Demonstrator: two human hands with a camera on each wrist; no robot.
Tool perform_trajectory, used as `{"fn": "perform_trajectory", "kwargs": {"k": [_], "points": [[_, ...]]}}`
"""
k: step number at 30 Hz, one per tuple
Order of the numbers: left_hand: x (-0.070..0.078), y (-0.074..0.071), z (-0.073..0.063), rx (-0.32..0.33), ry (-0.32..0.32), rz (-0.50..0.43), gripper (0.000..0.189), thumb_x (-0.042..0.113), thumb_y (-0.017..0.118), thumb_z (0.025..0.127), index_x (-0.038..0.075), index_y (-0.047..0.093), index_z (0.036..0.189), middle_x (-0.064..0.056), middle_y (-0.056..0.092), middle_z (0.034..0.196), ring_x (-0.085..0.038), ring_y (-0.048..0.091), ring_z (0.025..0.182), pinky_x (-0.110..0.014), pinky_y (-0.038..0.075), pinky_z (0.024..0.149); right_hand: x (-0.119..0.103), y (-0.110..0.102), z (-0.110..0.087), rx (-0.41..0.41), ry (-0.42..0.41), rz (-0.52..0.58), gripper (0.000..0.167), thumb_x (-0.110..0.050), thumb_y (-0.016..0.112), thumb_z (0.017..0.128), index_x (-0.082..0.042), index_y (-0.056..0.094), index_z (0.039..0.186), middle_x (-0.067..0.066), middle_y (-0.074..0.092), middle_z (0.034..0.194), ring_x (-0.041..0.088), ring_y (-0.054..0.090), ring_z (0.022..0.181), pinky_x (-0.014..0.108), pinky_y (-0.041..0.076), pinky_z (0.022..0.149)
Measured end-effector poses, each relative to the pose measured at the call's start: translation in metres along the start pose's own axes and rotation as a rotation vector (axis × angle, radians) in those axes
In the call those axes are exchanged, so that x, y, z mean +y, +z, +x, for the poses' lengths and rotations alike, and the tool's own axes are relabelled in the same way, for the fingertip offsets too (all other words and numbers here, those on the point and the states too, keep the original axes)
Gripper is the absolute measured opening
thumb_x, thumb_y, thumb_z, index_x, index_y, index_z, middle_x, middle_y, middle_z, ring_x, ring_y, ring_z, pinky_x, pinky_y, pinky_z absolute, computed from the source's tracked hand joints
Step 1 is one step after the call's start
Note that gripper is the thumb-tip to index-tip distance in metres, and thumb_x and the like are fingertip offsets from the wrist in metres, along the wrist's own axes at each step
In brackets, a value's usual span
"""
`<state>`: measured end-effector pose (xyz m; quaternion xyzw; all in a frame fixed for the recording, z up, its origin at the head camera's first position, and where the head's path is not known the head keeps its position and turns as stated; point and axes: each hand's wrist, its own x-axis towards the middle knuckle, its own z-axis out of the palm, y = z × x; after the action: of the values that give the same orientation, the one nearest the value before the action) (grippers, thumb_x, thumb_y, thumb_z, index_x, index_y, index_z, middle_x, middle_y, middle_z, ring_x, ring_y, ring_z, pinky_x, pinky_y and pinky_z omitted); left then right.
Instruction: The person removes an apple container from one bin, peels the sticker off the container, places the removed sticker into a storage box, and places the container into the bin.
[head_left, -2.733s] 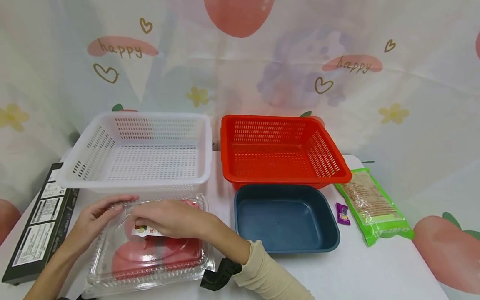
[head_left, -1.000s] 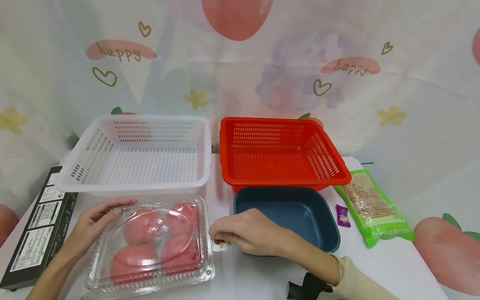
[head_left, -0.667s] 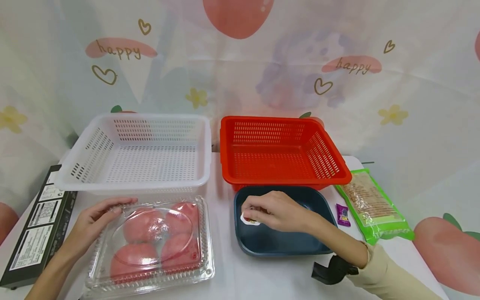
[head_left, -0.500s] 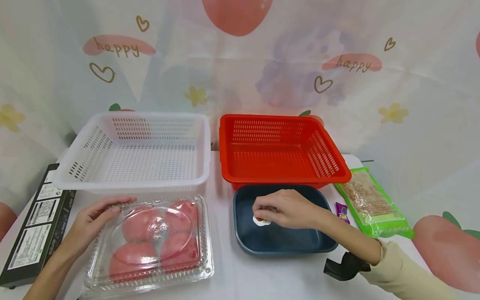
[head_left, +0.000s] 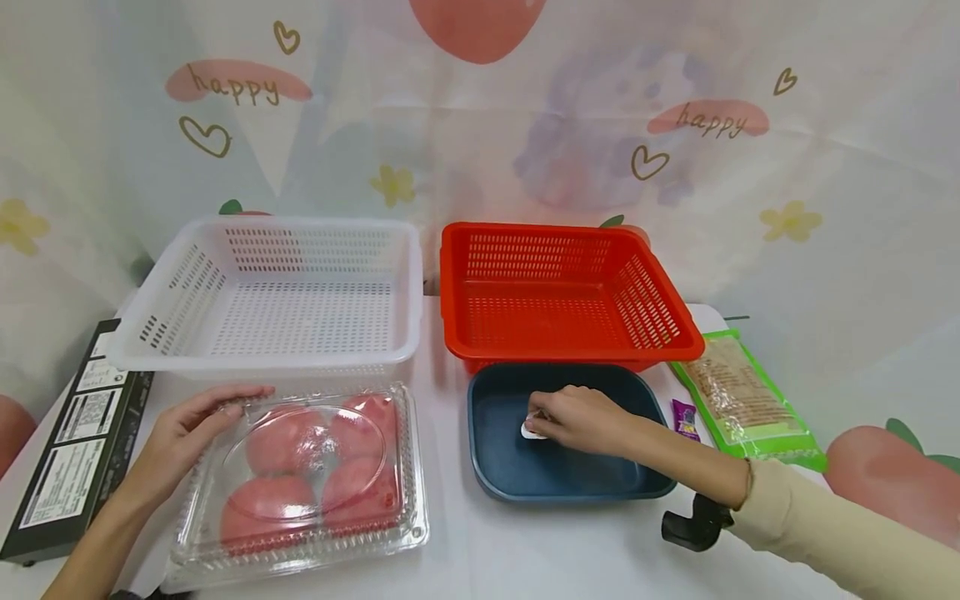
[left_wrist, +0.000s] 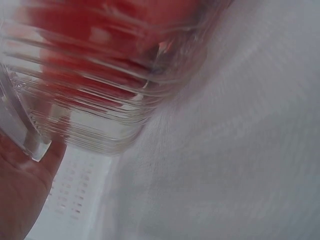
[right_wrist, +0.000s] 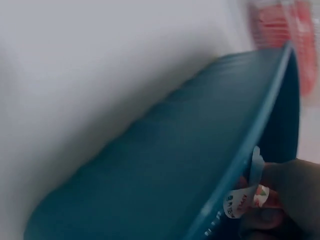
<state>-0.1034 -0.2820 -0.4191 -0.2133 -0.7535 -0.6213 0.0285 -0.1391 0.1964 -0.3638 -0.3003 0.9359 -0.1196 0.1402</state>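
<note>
My right hand [head_left: 581, 421] pinches a small white printed label [right_wrist: 239, 201] between thumb and fingers. In the head view that hand is inside the dark blue basin [head_left: 487, 477]; in the right wrist view the label curls beside the basin's rim. My left hand [head_left: 183, 433] holds the far left corner of a clear plastic clamshell box [head_left: 318, 537], thumb over the lid's corner and fingers along the far edge. Through the lid, several red rounded items [head_left: 268, 504] show. The box is shut and lies flat on the table; the left fingers' undersides are hidden in the head view.
Behind the box stands a white slotted basket [head_left: 262, 363], with a red basket [head_left: 562, 351] behind the basin. A black box with white labels [head_left: 67, 467] lies far left. To the right lie a small purple packet [head_left: 685, 419] and a green-edged bag [head_left: 742, 392].
The right hand has lifted the label off the box lid, carried it rightward into the blue basin, and moved slightly further right inside it. The left hand has stayed at the box's corner.
</note>
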Motion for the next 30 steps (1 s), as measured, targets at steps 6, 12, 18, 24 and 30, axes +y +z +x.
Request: {"fn": "perform_trajectory", "kwargs": {"k": [6,12,18,24,30], "points": [[0.0,0.0,0.001,0.003,-0.015,0.01,0.033,-0.011,0.04,0.097,-0.009,0.055,0.127,0.012,0.066,0.126,0.002,0.057,0.12,-0.007,0.041,0.099,-0.002,0.01,0.007,-0.041,0.047,-0.028,0.008,-0.02,0.067,0.091,-0.013,0.066,0.087,-0.008,0.052,0.061,0.004,0.044,0.054,0.017,0.038,0.049],[0.0,0.0,0.002,0.0,-0.01,0.016,0.033,-0.011,0.04,0.096,-0.009,0.055,0.126,0.011,0.067,0.125,0.001,0.058,0.12,-0.007,0.041,0.099,0.0,0.015,0.007,-0.047,0.026,-0.077,0.009,-0.019,0.067,0.09,-0.013,0.065,0.085,-0.007,0.049,0.059,0.004,0.043,0.053,0.018,0.036,0.048],[0.0,-0.001,0.002,-0.001,-0.007,0.012,0.034,-0.011,0.04,0.096,-0.009,0.055,0.126,0.012,0.066,0.125,0.002,0.058,0.12,-0.007,0.041,0.098,0.002,0.015,0.006,-0.032,0.034,-0.113,0.01,-0.021,0.068,0.09,-0.013,0.064,0.086,-0.007,0.049,0.058,0.005,0.043,0.053,0.017,0.037,0.049],[0.0,-0.001,0.002,-0.001,-0.001,0.006,0.033,-0.011,0.04,0.096,-0.009,0.055,0.126,0.011,0.066,0.125,0.002,0.058,0.12,-0.007,0.042,0.098,0.002,0.016,0.004,-0.025,0.059,-0.121,0.016,-0.021,0.068,0.09,-0.015,0.058,0.079,-0.007,0.043,0.055,0.005,0.04,0.05,0.017,0.032,0.046],[-0.001,-0.001,0.001,-0.001,0.009,-0.007,0.032,-0.011,0.039,0.097,-0.011,0.055,0.126,0.01,0.067,0.125,0.001,0.058,0.119,-0.008,0.042,0.098,0.002,0.019,0.003,0.006,0.072,-0.126,0.019,-0.021,0.068,0.09,-0.014,0.056,0.077,-0.007,0.041,0.056,0.005,0.039,0.049,0.017,0.03,0.046]]}}
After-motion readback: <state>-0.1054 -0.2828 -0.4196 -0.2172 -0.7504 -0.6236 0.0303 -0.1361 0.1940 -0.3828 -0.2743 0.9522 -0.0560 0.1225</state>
